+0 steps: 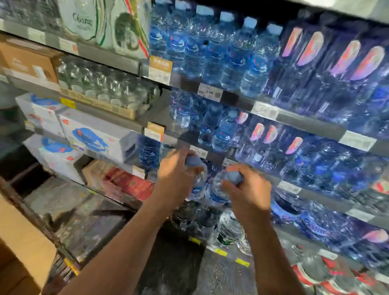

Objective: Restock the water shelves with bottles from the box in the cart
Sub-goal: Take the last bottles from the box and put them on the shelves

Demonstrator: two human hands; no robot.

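Note:
My left hand (175,176) grips a clear water bottle with a blue label (198,185) by its pale blue cap end. My right hand (245,193) grips a second bottle of the same kind (216,192) near its cap. The two bottles hang side by side in front of the third shelf's edge (288,187). Rows of the same blue bottles (215,49) fill the upper shelf, and more stand on the shelf below it (214,125). The brown cardboard box (7,237) sits at the lower left.
Dark blue bottle packs with pink labels (348,73) fill the shelves to the right. White cartons (96,135) and glass bottle packs (100,86) stand at the left. Larger bottles (229,229) sit low on the shelf under my hands. Red-labelled bottles (341,284) are at bottom right.

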